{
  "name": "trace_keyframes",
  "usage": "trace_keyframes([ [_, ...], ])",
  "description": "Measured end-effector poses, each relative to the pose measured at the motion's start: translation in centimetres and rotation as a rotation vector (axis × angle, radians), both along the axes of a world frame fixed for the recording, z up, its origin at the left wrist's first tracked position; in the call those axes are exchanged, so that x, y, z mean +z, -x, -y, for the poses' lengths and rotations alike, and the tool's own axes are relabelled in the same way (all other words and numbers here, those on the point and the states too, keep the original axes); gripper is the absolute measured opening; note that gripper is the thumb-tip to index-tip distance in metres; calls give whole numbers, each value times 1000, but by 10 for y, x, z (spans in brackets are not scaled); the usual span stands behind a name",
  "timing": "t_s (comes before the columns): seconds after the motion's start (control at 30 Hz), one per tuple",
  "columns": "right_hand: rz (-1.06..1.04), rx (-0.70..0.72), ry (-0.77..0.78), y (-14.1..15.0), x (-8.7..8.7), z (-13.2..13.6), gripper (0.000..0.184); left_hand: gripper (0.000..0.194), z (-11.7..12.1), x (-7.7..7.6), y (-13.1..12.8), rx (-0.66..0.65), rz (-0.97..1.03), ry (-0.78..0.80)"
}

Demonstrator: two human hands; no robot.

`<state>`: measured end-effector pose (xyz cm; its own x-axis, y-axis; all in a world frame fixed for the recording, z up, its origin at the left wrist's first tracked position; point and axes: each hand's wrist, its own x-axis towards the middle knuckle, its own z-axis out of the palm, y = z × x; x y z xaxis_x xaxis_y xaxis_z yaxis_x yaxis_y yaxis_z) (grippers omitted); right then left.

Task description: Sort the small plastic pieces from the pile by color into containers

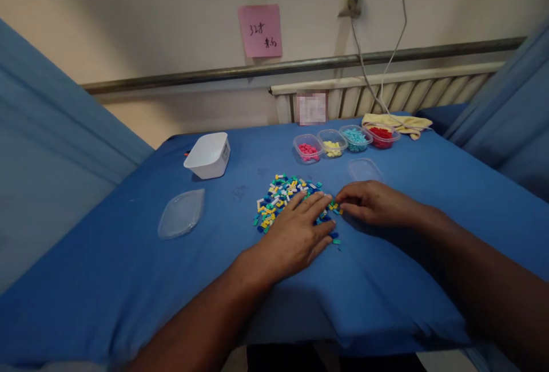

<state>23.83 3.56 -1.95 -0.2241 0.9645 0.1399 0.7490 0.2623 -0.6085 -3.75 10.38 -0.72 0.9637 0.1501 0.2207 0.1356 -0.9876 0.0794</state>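
Observation:
A pile of small mixed-colour bricks [278, 197] lies on the blue-covered table [128, 280]. My left hand [298, 232] lies flat on the near right part of the pile, fingers stretched out. My right hand [371, 203] rests just right of the pile with its fingers curled, and its fingertips pinch at bricks at the pile's edge. What it grips is too small to make out. Behind the pile stand small clear tubs of pink bricks [307, 150], yellow bricks [332, 147], teal bricks [355, 138] and red bricks [381, 135].
A white tub [209, 155] stands at the back left, with a clear lid [181, 212] lying nearer. An empty clear tub [364, 170] sits behind my right hand. A yellow cloth [401, 122] and cables lie at the back edge by a radiator.

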Motion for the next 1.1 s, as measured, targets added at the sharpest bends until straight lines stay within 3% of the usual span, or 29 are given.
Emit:
trace_keyframes([
  [0.13,66,55,26,3,4,2,22,33,-25,13,7,79,204,113],
  [0.2,76,49,32,5,5,1,21,33,-44,12,11,206,374,181],
  [0.4,102,-6,-57,8,-2,-1,20,36,-113,-7,34,671,768,338],
  [0.53,99,83,-118,11,-7,-2,17,43,-135,-20,44,865,779,477],
  [0.8,122,64,-58,11,0,2,26,44,-135,-26,44,892,742,544],
  [1.1,126,70,-41,10,0,4,21,45,-137,-28,46,915,732,560],
])
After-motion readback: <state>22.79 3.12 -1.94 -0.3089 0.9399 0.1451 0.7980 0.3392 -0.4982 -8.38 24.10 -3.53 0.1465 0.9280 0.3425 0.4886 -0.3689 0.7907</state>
